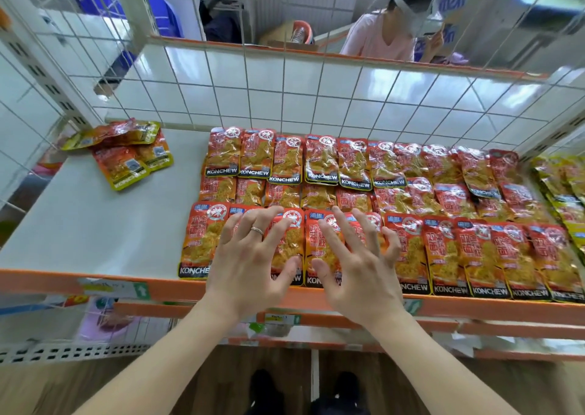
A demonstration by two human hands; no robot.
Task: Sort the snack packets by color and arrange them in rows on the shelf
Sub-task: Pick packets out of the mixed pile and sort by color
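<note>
Red snack packets (443, 250) lie in three rows across the grey shelf (95, 224), from the middle to the right. My left hand (250, 262) rests with spread fingers on front-row red packets near the row's left end. My right hand (357, 262) lies just beside it, fingers spread on the neighbouring front-row packets. Neither hand grips anything. A small loose pile of yellow-edged and red packets (126, 155) sits at the shelf's back left. More yellow packets (563, 190) lie at the far right edge.
A wire grid (285, 76) backs the shelf, with white uprights at both sides. The orange front lip (95, 283) runs along the near edge; lower orange shelves show beneath. Another person sits behind the grid at the upper right.
</note>
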